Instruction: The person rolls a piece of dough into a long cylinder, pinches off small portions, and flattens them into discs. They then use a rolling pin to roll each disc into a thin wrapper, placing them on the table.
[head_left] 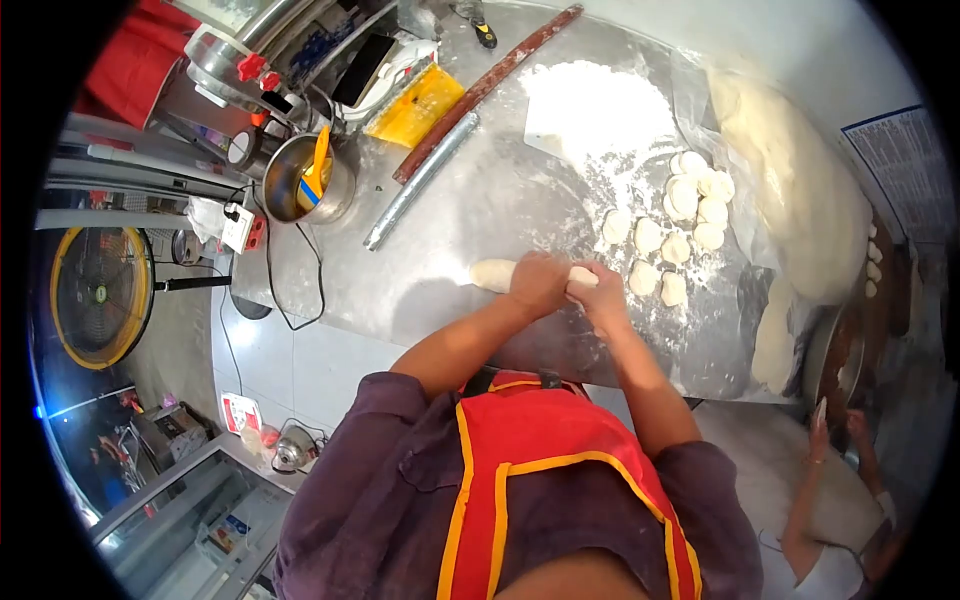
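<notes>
Along the near part of the grey metal tabletop (400,292), a long, smooth roll of pale dough (492,275) is held under and between two bare hands. Its long axis is laid nearly left to right, roughly parallel to the near edge, with the right end set slightly closer to the body. The rounded left end is left uncovered and is pointed toward the left side of the tabletop. The middle is covered by the left hand (541,284), whose grip is closed over the dough from above, though its fingertips are hidden. Near the right end, the dough is gripped between the thumb and fingers of the right hand (602,297); a short stretch is exposed there. Just beyond and to the right, small rounded pieces of white dough (648,236) are scattered on floury metal, with a broad patch of white flour (605,105) spread farther back. Toward the far left, a long reddish-brown rod (480,98) and a shorter silvery metal tube (422,180) are laid diagonally, both pointed away to the right.
</notes>
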